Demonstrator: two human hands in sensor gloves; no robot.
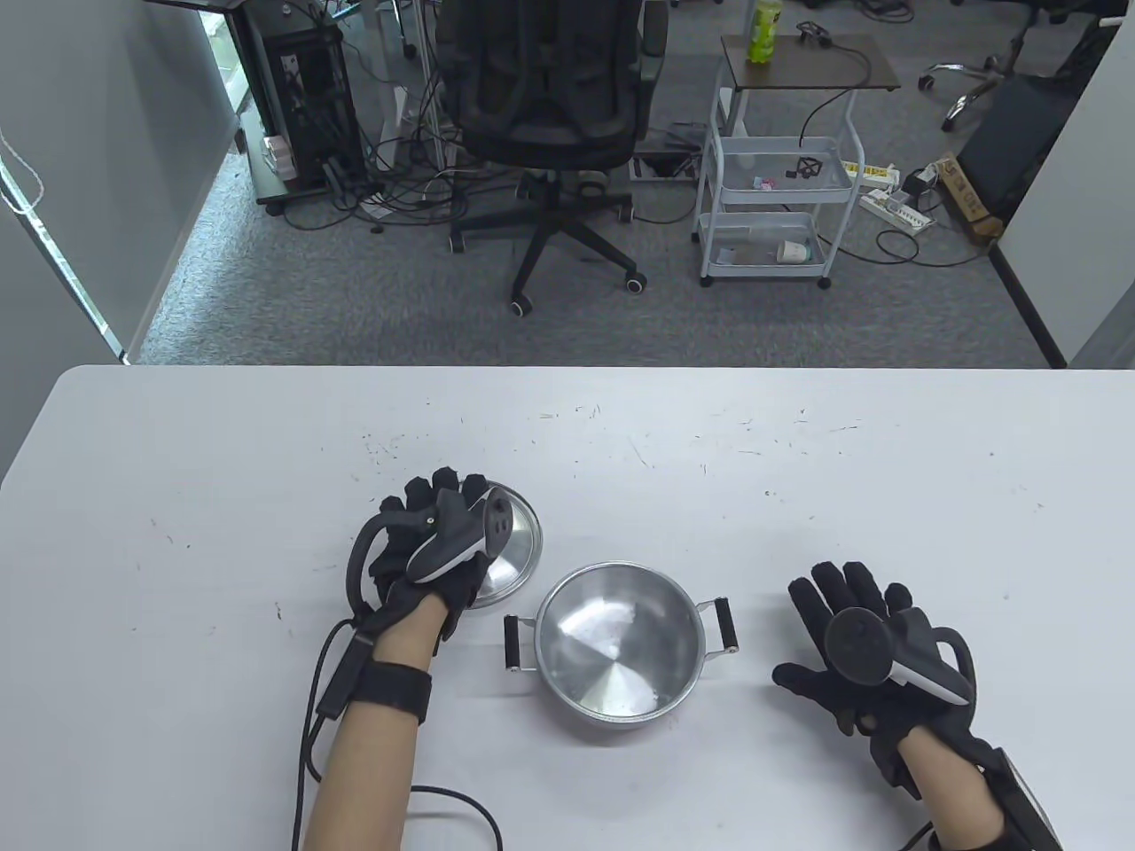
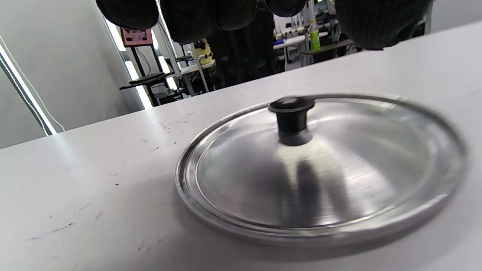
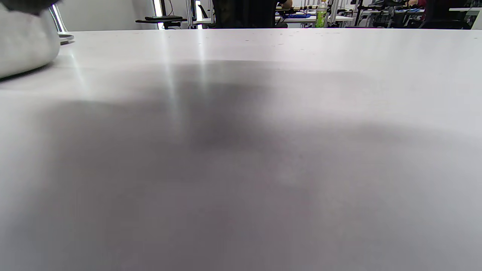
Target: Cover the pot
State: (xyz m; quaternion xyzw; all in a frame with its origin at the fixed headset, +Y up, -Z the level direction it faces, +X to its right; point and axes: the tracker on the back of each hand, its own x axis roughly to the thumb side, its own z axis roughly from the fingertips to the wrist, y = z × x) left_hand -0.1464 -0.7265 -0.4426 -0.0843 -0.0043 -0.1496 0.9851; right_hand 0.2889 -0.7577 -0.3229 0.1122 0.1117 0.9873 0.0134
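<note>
While our left hand (image 1: 434, 550) hovers over the lid (image 1: 519, 541), its fingers (image 2: 196, 19) hang above the black knob (image 2: 291, 113) without touching it, and we cannot tell how far they are spread; the lid lies flat on the white table (image 1: 222, 461), just beside the uncovered pot (image 1: 618, 649), on its left and a little farther from us; we judge it thin, stiff, light, slick steel, best pinched by the knob; our right hand (image 1: 873, 660) rests palm-down, fingers spread, on the table well right of the pot, holding nothing.
</note>
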